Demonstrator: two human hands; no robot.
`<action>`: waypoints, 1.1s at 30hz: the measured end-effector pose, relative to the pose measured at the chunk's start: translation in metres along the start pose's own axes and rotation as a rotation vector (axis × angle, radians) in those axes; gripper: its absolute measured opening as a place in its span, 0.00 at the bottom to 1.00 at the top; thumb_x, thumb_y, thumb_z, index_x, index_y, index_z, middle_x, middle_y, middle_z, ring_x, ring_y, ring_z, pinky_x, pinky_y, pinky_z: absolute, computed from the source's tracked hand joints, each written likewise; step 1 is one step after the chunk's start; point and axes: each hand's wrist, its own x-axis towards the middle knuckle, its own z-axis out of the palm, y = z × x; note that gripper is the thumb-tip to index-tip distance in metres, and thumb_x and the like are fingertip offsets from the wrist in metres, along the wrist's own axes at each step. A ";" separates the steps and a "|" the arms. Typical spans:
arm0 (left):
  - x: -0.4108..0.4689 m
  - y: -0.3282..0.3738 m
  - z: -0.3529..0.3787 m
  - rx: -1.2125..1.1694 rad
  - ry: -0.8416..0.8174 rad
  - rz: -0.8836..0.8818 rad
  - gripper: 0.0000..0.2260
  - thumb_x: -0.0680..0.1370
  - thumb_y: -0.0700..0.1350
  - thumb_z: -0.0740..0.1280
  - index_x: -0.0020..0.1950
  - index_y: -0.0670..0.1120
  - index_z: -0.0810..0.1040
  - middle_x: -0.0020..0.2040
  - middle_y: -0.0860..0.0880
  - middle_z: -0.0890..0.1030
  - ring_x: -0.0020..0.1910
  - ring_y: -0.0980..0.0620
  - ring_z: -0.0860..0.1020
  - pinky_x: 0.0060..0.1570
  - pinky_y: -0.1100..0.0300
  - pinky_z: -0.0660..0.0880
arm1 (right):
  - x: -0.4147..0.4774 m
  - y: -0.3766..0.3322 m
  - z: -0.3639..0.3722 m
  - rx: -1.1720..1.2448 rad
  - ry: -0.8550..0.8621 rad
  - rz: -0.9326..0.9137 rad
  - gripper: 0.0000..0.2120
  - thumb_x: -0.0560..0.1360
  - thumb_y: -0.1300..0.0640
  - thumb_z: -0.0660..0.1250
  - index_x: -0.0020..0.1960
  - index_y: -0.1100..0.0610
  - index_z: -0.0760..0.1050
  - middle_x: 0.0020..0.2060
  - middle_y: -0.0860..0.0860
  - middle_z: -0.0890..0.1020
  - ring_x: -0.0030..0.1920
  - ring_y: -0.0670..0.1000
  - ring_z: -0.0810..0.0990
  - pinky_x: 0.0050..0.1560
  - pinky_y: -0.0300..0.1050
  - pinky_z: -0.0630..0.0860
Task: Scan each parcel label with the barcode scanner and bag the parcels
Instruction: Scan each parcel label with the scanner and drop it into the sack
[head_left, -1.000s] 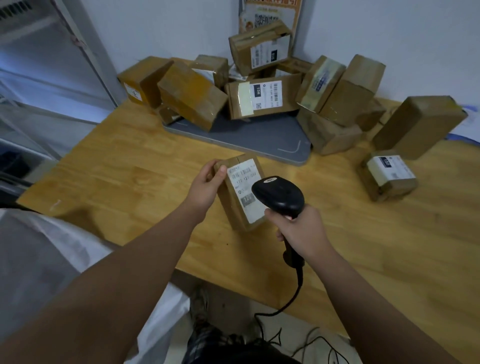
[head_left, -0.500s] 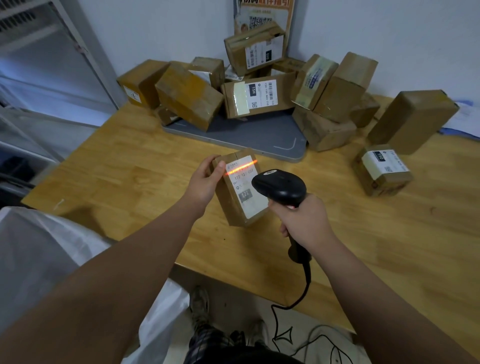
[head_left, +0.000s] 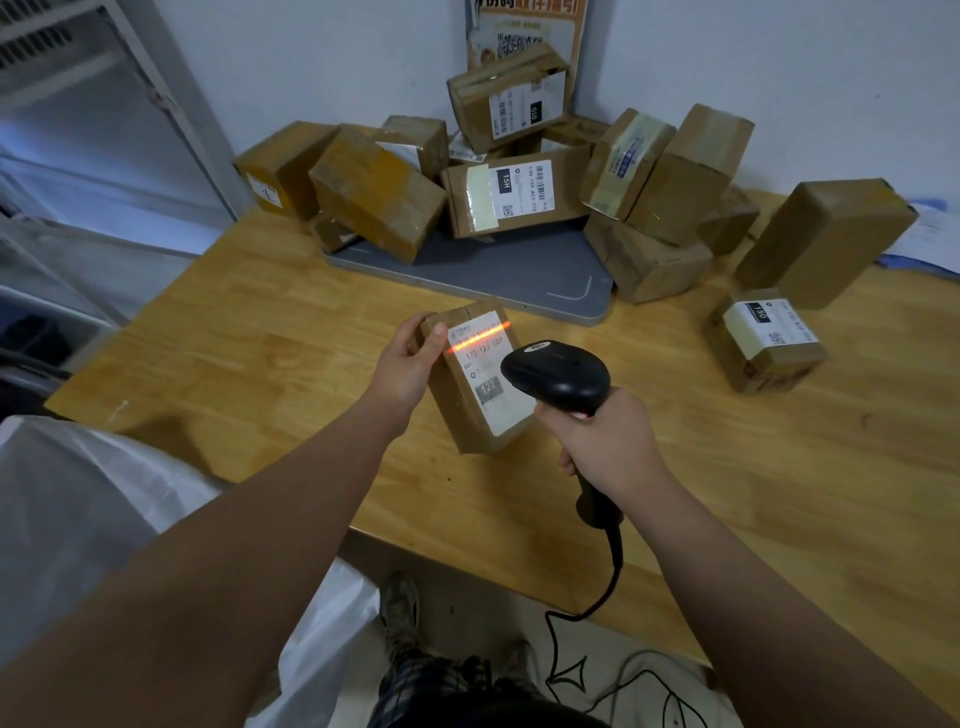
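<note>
Above surface (head_left: 260, 312): red beam (head_left: 478, 338) now across label (head_left: 491, 395), absent 1 second ago. Left grip (head_left: 410, 364) clasps parcel (head_left: 462, 415), right grip (head_left: 608, 441) wraps scanner (head_left: 558, 374). Scan likely registering; bag (head_left: 93, 519) next.

"122" on held parcel (head_left: 475, 395), "15H" on piled parcel (head_left: 519, 195) (top parcel (head_left: 511, 98) "010")

Wooden table (head_left: 779, 493) fills centre and right of frame. Grey flat board (head_left: 498, 270) lies on it, upper centre. Orange-edged poster (head_left: 524, 31) against white wall (head_left: 311, 62), top centre. Pale shelving (head_left: 78, 78), upper left. Loose papers (head_left: 930, 239), right edge.
</note>
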 end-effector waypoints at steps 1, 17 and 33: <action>0.000 0.000 0.000 0.000 0.000 0.001 0.23 0.82 0.55 0.59 0.76 0.53 0.63 0.70 0.47 0.71 0.66 0.50 0.69 0.57 0.58 0.67 | 0.000 -0.001 0.000 -0.017 -0.011 0.005 0.06 0.73 0.54 0.71 0.40 0.52 0.76 0.27 0.52 0.79 0.23 0.43 0.77 0.26 0.32 0.74; 0.005 -0.007 -0.003 -0.125 0.032 -0.140 0.24 0.80 0.56 0.62 0.76 0.55 0.62 0.71 0.46 0.70 0.71 0.44 0.67 0.69 0.44 0.66 | 0.027 -0.091 -0.036 -0.283 -0.216 -0.013 0.09 0.74 0.53 0.69 0.46 0.59 0.76 0.30 0.55 0.80 0.27 0.50 0.80 0.31 0.41 0.79; -0.030 -0.016 -0.034 -0.258 0.062 -0.122 0.21 0.78 0.55 0.67 0.69 0.49 0.72 0.60 0.46 0.78 0.59 0.47 0.77 0.53 0.57 0.73 | 0.006 -0.095 0.005 -0.272 -0.287 -0.068 0.08 0.72 0.53 0.70 0.41 0.58 0.76 0.28 0.55 0.79 0.22 0.47 0.78 0.26 0.39 0.77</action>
